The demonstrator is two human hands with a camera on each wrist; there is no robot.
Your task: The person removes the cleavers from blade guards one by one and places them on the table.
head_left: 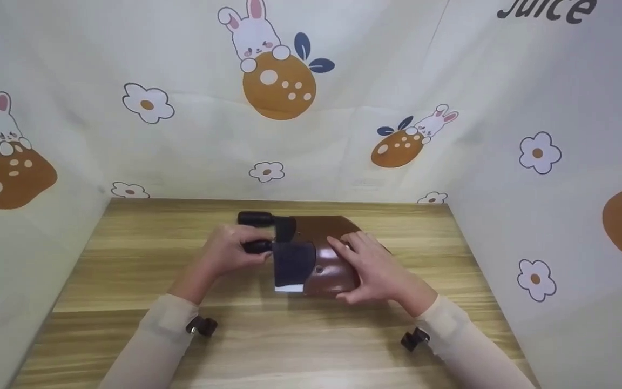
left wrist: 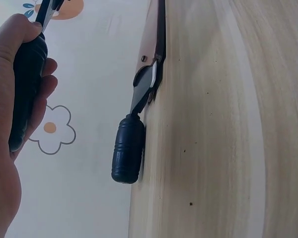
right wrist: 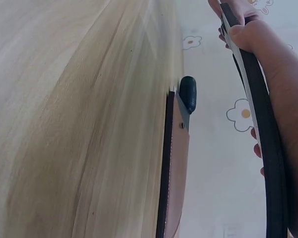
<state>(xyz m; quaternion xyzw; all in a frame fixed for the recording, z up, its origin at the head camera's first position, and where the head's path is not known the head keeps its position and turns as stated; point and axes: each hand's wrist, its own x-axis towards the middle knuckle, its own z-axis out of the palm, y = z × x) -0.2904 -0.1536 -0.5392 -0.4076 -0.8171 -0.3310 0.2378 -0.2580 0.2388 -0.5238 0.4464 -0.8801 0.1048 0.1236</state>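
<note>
Brown sheath [head_left: 331, 274], clasped in right grip [head_left: 374, 267], holds part of cleaver blade [head_left: 293, 263]; left grip [head_left: 234, 248] curled round handle [left wrist: 27, 84].

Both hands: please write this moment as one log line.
left hand: grips handle of cleaver | right hand: holds its brown sheath | second sheathed cleaver: on table

Streaked wood-grain counter [head_left: 311, 348]. Cream cloth [head_left: 197, 146] behind and along both sides, printed with rabbits [head_left: 256, 40] on orange fruits [head_left: 279, 105], white flowers [head_left: 148, 104] with orange centres; dark lettering "Juice" [head_left: 574, 12] at upper right, partly cropped.
</note>
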